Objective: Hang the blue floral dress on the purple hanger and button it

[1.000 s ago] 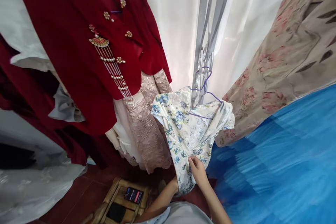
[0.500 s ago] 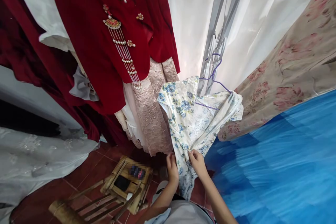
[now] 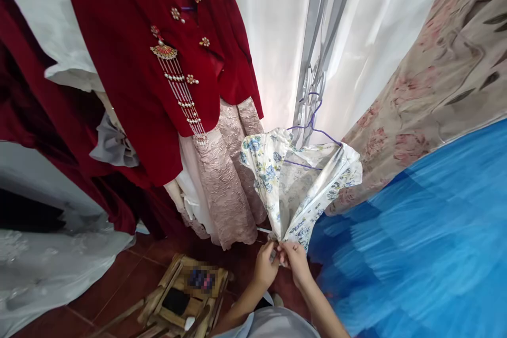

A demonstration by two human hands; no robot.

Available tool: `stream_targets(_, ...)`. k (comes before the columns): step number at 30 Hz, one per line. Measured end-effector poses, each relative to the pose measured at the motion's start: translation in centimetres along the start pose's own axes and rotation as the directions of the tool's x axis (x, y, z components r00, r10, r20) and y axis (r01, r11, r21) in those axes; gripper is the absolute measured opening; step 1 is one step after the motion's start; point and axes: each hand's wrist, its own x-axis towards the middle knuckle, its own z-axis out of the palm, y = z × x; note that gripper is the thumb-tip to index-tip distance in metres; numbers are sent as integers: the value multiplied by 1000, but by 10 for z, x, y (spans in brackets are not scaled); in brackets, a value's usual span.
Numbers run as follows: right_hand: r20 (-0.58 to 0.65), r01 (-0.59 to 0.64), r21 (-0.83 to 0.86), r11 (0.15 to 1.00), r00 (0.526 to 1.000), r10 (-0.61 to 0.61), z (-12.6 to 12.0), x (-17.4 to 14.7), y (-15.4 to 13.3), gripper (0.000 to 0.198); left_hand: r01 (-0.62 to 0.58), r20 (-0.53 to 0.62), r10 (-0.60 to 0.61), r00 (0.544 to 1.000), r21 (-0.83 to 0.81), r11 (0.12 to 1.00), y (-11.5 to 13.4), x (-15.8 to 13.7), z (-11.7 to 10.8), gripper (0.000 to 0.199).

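at the near middle of the scene, a floral blouse hangs from a purple hanger. the left hand has thumb and fingers curled nearly together on the cloth's lower front; the right hand, just beside it, has its fingers bent closed on the cloth too. the hanger seems to bear the shoulders, which leaves both hands free to pinch the front edges, probably keeping them steady. the blouse is cream-white with blue flowers, short-sleeved, its neck open in a deep v, the cloth creased. far behind is a grey metal stand; left, a red jacket; right, blue fabric; near left, a bamboo chair.
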Motion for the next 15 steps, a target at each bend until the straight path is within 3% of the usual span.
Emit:
stream_targets(4, -144, 174, 113, 978, 977, -158, -3, 26, -84, 33, -100, 112, 81, 990, 168, 981, -2, 11, -5, 13)
stream_targets(10, -207, 487, 187, 853, 868, -451, 2, 64, -240, 31, -96, 175, 58, 983, 220, 971, -2, 24, -8, 14)
stream_targets(13, -249, 572, 183, 800, 814, -525, 7, 75, -286, 27, -70, 253, 22, 967, 186, 980, -5, 25, -9, 9)
stream_targets(15, -288, 627, 153, 764, 767, -573, 8, 79, -301, 26, -52, 326, 0, 945, 152, 987, -9, 26, -9, 8)
